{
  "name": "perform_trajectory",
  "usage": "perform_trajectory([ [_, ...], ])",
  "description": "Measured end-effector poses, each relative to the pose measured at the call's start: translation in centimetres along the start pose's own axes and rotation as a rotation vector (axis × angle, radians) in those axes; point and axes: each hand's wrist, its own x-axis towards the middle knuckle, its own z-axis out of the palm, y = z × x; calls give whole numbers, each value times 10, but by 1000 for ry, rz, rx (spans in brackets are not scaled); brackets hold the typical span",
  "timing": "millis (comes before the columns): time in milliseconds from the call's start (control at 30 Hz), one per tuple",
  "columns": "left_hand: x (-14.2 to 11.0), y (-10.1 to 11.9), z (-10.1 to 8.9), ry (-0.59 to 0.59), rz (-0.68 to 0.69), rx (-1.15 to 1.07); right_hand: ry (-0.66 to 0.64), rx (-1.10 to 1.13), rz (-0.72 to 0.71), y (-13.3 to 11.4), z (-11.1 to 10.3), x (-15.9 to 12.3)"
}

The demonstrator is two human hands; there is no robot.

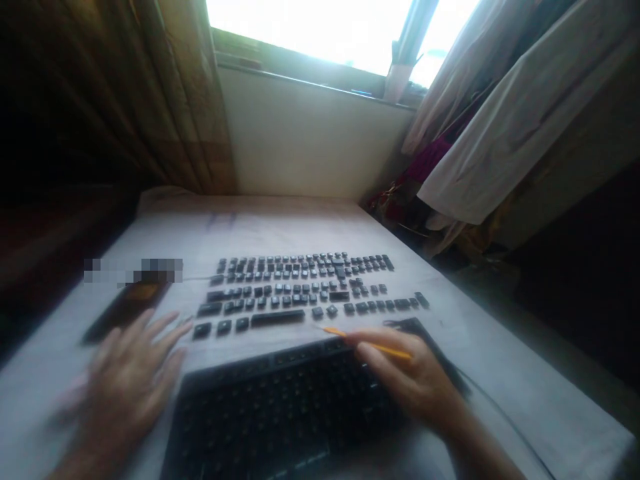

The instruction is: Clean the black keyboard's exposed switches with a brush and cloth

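A black keyboard [280,400] with its keycaps off lies in front of me. Beyond it, loose black keycaps [280,271] are laid out in rows, with a long space bar [278,319] in the nearest row. My right hand [410,373], over the keyboard's right part, pinches a slim yellow tool [393,351] with a pale tip pointing left towards the keycaps; blur hides its exact kind. To the left of the keyboard, my left hand [133,380] is spread and holds nothing. Its fingertips are close to a dark flat rectangular object [130,303].
A pale cloth covers the table [520,347]. The keyboard's cable [500,413] runs along the right side. Behind the table are a wall [310,133], a bright window [310,33] and a brown curtain [185,100]. Clothes [495,140] hang at the right.
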Motion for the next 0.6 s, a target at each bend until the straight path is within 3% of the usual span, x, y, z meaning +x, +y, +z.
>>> perform_trajectory([
  [67,3,8,-6,30,103,-19,-72,16,-29,-8,12,-1],
  [167,8,31,-16,-47,275,-107,-179,45,-42,-17,32,-2],
  [267,13,64,-27,-42,295,-232,-232,155,-44,-24,50,-3],
  [367,18,86,-35,-50,255,-356,-246,271,51,-29,66,-5],
  [500,17,86,-40,-129,149,-444,-206,352,137,-24,75,-9],
  [600,14,68,-49,-194,53,-413,-182,317,81,-11,71,-9],
])
